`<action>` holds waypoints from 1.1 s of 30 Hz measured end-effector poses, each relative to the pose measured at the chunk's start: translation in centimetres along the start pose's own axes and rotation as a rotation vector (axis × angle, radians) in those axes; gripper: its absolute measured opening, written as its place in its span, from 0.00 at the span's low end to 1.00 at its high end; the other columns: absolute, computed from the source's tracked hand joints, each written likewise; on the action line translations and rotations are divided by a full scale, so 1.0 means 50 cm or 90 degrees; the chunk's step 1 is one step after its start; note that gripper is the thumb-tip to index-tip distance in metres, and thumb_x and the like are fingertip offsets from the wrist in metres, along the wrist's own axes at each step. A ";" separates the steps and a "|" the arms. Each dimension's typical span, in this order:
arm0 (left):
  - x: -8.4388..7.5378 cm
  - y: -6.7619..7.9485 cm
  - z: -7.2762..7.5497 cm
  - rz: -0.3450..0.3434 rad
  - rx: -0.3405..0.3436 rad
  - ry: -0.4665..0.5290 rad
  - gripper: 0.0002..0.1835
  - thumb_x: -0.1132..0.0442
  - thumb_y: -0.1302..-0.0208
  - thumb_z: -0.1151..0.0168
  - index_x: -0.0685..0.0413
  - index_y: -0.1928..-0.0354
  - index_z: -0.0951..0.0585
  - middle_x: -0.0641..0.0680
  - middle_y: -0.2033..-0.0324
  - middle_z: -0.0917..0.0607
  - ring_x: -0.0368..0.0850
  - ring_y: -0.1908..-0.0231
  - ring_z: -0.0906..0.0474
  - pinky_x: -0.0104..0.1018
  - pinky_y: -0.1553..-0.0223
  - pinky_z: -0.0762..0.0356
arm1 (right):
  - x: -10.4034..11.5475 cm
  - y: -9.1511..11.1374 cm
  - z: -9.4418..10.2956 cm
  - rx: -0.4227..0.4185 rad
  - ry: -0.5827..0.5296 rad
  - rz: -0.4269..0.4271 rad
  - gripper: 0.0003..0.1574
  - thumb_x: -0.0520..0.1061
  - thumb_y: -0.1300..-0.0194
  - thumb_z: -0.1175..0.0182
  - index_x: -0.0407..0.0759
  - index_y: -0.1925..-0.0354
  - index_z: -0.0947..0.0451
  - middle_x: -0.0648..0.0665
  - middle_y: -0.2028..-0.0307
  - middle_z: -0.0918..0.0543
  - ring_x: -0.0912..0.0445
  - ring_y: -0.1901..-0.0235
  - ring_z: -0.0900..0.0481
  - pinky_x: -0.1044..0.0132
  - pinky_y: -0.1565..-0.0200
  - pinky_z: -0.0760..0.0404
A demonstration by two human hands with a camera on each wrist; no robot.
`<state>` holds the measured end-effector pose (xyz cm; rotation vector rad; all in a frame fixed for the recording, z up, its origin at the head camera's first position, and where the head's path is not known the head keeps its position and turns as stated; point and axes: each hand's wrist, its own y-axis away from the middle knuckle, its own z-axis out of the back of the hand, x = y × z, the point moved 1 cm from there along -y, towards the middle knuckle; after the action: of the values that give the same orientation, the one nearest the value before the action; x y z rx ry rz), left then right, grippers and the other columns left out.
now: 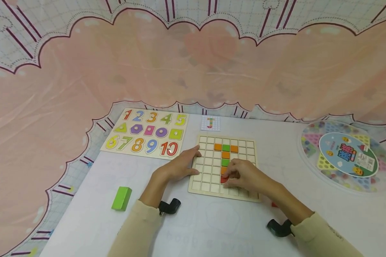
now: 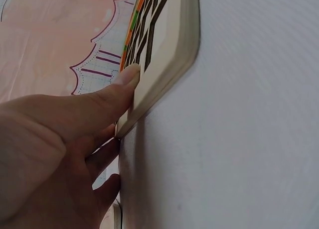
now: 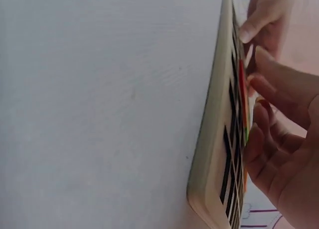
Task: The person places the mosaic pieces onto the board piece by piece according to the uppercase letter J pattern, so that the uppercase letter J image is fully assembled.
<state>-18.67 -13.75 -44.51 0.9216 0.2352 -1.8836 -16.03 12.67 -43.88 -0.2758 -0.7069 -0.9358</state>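
Observation:
A wooden grid board (image 1: 207, 177) lies on the table with orange and green square tiles (image 1: 226, 147) set in a T shape. At the lower end of the column is a red tile (image 1: 224, 179), with the curled fingertips and thumb of my right hand (image 1: 244, 173) pinching about it. My left hand (image 1: 177, 167) rests against the board's left edge, thumb and forefinger spread apart. The left wrist view has its thumb (image 2: 112, 92) on the board's rim and the other fingers by the side. In the right wrist view, red (image 3: 242, 74) shows close beside the fingertips.
Behind the board lies a small pattern card (image 1: 210, 123). A number-and-shape puzzle board (image 1: 141, 153) is at the back left, a green block (image 1: 121, 198) at the left. A round clear-edged game package (image 1: 347, 155) lies right. Something red (image 1: 275, 204) shows by the right wrist.

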 end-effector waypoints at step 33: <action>-0.001 0.002 -0.001 -0.008 0.002 -0.008 0.38 0.63 0.33 0.32 0.58 0.25 0.37 0.57 0.19 0.44 0.54 0.18 0.52 0.50 0.17 0.50 | -0.074 0.172 0.099 -0.006 0.021 -0.065 0.42 0.61 0.50 0.21 0.50 0.40 0.21 0.55 0.49 0.14 0.59 0.51 0.24 0.70 0.51 0.20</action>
<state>-18.56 -13.76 -44.48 0.9122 0.2307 -1.9019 -12.64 22.52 -41.97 -0.2335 -0.6909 -1.0389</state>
